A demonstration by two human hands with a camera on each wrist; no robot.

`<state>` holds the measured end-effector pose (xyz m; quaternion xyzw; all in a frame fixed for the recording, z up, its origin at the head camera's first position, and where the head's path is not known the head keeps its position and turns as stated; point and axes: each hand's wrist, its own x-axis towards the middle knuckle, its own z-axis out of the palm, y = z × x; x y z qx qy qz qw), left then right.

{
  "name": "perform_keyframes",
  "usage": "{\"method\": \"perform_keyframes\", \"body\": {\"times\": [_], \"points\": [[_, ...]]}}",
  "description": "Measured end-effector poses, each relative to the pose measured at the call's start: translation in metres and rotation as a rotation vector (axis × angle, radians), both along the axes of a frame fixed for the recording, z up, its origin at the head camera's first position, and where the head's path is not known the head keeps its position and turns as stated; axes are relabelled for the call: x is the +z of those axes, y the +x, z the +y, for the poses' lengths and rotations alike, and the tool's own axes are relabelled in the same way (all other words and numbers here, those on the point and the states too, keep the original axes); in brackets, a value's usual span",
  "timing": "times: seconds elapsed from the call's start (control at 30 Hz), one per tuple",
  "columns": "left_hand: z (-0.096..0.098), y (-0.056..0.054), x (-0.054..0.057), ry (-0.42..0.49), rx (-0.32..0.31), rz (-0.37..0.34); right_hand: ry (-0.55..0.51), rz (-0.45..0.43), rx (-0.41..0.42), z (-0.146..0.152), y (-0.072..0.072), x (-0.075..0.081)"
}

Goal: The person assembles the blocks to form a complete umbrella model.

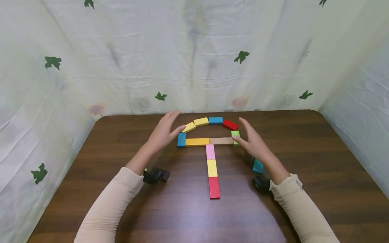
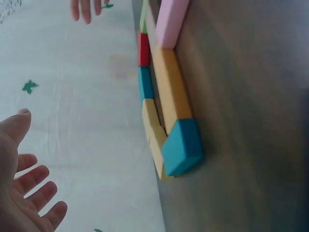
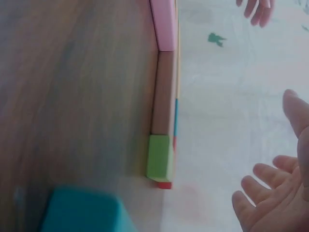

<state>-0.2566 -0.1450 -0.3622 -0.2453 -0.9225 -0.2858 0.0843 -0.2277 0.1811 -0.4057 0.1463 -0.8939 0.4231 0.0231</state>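
Note:
Wooden blocks on the table form an umbrella-like outline. A blue block (image 1: 181,140), two yellow blocks (image 1: 201,122), another blue block, a red block (image 1: 230,125) and a green block (image 3: 158,157) make its arch. Orange (image 1: 197,142) and brown (image 1: 221,141) blocks close it below; pink (image 1: 210,152), yellow and red (image 1: 214,188) blocks run down as a stem. My left hand (image 1: 162,133) is raised by the arch's left end, fingers spread, holding nothing. Opposite it, my right hand (image 1: 255,141) is raised by the green block, likewise holding nothing. Both wrist views show the hands apart from the blocks.
A loose teal block (image 1: 258,166) lies beside the right wrist. Something small and yellow-green (image 1: 146,169) is mostly hidden by the left wrist, with a dark object (image 1: 164,174) beside it. Behind the table's far edge hangs a pale curtain (image 1: 194,67) with green leaf shapes.

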Motion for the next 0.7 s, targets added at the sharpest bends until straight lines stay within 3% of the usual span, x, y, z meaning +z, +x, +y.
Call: {"method": "perform_keyframes", "body": {"times": [0.23,0.4,0.7], "points": [[-0.02,0.044,-0.007,0.034,0.014,0.019,0.054,0.035,0.008,0.012,0.021,0.009],[-0.033,0.073,-0.019,0.036,0.06,0.037,0.068,0.05,0.017,0.02,0.036,0.007],[-0.054,0.112,-0.046,0.056,0.163,-0.018,0.098,0.02,0.011,0.033,0.057,-0.002]]}}
